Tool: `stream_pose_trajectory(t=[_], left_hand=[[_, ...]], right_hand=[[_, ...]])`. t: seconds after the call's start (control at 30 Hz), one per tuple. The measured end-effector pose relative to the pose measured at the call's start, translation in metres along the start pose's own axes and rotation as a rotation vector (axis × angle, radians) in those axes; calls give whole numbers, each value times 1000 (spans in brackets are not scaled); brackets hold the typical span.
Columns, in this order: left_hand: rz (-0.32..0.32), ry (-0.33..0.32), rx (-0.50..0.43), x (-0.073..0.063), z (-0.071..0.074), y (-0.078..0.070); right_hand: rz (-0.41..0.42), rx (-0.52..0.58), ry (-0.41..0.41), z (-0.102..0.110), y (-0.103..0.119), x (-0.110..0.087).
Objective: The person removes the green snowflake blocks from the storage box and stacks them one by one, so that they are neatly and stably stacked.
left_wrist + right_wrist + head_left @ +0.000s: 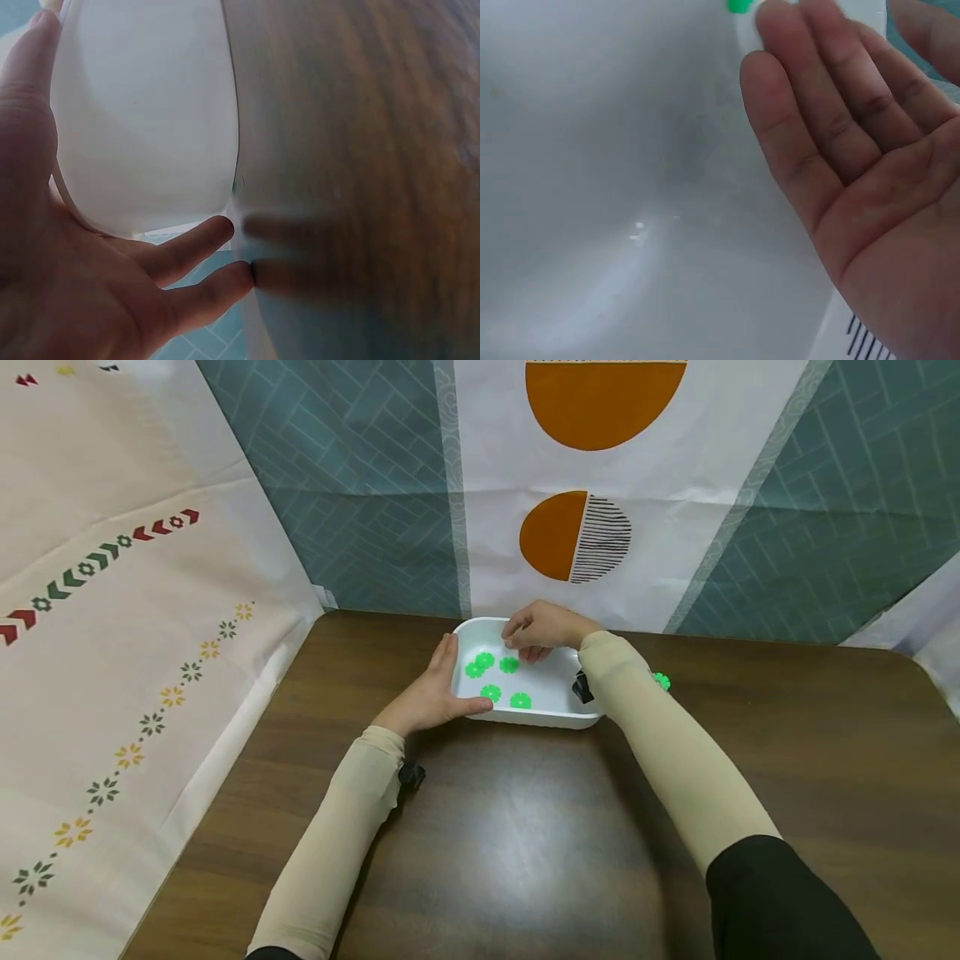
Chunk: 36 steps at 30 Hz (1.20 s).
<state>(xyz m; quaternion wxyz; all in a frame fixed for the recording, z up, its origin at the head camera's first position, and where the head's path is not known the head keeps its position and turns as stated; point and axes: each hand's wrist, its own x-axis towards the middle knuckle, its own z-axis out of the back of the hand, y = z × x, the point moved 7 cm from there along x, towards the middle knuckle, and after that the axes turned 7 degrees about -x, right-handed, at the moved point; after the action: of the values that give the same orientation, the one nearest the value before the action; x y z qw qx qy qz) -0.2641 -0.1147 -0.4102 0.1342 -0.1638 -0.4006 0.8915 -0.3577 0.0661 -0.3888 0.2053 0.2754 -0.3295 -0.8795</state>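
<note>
A white rectangular tray (555, 719) stands near the table's back edge. Several flat, bright green flower-shaped pieces (521, 701) lie in its left half. At the tray's left end rests my left hand (431, 693), its thumb across the front rim. The left wrist view shows that hand's fingers (199, 247) spread and extended by the tray's outer wall (150, 112). Over the back of the tray, my right hand (551, 625) reaches in with its fingers pointing down. In the right wrist view its palm faces the camera, nothing visible in it, fingertips near a green piece (739, 5).
Another green flower-shaped piece (662, 680) lies on the brown table (517, 843), right of the tray and partly behind the right sleeve (667, 752). Patterned cloths hang behind the table (375, 485) and along its left side (135, 677).
</note>
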Motion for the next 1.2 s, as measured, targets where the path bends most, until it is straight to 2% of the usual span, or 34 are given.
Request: stream_pose_trajectory(t=[0.17, 0.37, 0.57, 0.67, 0.9, 1.2], left_hand=[[3, 1, 0, -1, 1, 0], [-4, -13, -2, -3, 7, -3], [-2, -15, 11, -5, 6, -1], [-15, -16, 16, -5, 6, -1], [-28, -28, 13, -6, 7, 2], [-28, -11, -8, -2, 0, 1]], right_hand=[[12, -27, 56, -16, -12, 7], [41, -67, 31, -23, -10, 9], [31, -230, -4, -28, -7, 10], [36, -274, -10, -30, -6, 10], [52, -296, 4, -32, -2, 12], [74, -218, 79, -33, -12, 6]])
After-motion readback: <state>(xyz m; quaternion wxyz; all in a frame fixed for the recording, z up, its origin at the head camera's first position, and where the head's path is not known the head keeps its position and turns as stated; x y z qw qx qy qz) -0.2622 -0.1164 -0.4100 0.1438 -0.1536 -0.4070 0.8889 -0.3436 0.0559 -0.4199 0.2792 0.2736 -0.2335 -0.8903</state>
